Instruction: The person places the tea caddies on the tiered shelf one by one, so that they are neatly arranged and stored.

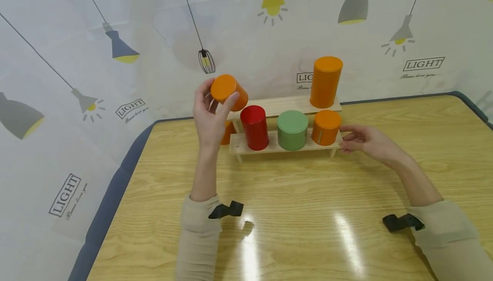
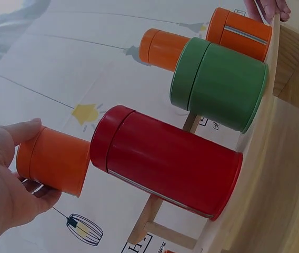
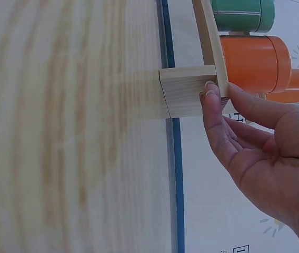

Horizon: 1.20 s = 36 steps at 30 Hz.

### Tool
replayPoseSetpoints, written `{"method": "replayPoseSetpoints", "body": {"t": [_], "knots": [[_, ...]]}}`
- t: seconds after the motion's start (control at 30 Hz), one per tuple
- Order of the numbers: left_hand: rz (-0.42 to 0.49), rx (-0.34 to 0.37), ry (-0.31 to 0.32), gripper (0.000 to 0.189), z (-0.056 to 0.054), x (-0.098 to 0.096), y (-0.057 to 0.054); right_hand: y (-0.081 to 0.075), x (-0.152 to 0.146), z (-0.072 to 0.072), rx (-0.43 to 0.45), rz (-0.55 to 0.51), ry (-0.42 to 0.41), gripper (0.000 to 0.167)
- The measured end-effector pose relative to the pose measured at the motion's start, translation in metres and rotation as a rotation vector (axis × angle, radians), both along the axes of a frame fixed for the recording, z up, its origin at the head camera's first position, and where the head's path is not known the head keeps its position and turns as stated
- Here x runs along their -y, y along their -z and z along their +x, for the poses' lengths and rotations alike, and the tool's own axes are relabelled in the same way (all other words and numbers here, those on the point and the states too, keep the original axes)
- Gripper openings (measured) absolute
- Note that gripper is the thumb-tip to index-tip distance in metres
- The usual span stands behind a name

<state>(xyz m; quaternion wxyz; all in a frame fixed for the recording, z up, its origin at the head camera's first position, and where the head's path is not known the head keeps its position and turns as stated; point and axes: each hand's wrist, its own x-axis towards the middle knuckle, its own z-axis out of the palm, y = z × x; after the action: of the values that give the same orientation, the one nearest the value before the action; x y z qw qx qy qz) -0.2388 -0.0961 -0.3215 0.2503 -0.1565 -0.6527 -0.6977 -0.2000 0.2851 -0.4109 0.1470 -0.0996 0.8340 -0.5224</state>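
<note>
My left hand (image 1: 208,118) grips a short orange canister (image 1: 227,88), tilted, above the left end of a two-tier wooden shelf (image 1: 285,105). In the left wrist view, thumb and fingers wrap the orange canister's (image 2: 57,161) sides. With thumb above and fingertips below, my right hand (image 3: 276,147) pinches the right end of the shelf's lower board (image 3: 211,37). Along that lower board stand a tall red canister (image 1: 255,131), a wide green one (image 1: 292,131) and a short orange one (image 1: 326,129). A tall orange canister (image 1: 326,82) stands on the upper tier's right end.
Another orange object (image 1: 228,133), mostly hidden by my left hand and the shelf, sits at the shelf's left end. The shelf stands on a wood-grain table (image 1: 292,212) with a dark edge (image 1: 127,165). Behind it is a wall covering (image 1: 239,24) printed with lamps.
</note>
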Motion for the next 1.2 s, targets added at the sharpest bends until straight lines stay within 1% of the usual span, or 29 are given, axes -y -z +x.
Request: {"method": "replayPoseSetpoints", "body": {"t": [0.27,0.33,0.4,0.5,0.63,0.93,1.1,1.2], "knots": [[0.028,-0.014,0.028,0.058,-0.002,-0.009,-0.004,0.001,0.001,-0.002,-0.007,0.002,-0.001,0.058],[0.025,-0.004,0.035,0.058,-0.004,-0.011,-0.006,0.0,0.001,-0.001,-0.006,0.0,-0.002,0.058],[0.02,0.019,0.052,0.057,-0.006,-0.015,-0.008,0.0,0.002,-0.001,-0.005,-0.002,-0.002,0.058],[0.006,0.054,0.092,0.056,-0.009,-0.021,-0.012,-0.001,0.002,0.0,-0.003,-0.003,-0.003,0.057],[-0.019,0.087,0.134,0.058,-0.014,-0.034,-0.014,-0.001,0.001,0.0,-0.002,-0.008,-0.002,0.057],[-0.098,0.152,0.158,0.057,-0.027,-0.057,-0.014,0.0,0.0,0.0,0.002,-0.018,-0.003,0.058],[-0.142,0.156,0.164,0.057,-0.035,-0.064,-0.014,0.0,0.0,0.0,0.002,-0.02,-0.003,0.057],[-0.162,0.167,0.18,0.058,-0.04,-0.069,-0.014,0.0,0.0,0.0,0.0,-0.019,-0.003,0.057]]}}
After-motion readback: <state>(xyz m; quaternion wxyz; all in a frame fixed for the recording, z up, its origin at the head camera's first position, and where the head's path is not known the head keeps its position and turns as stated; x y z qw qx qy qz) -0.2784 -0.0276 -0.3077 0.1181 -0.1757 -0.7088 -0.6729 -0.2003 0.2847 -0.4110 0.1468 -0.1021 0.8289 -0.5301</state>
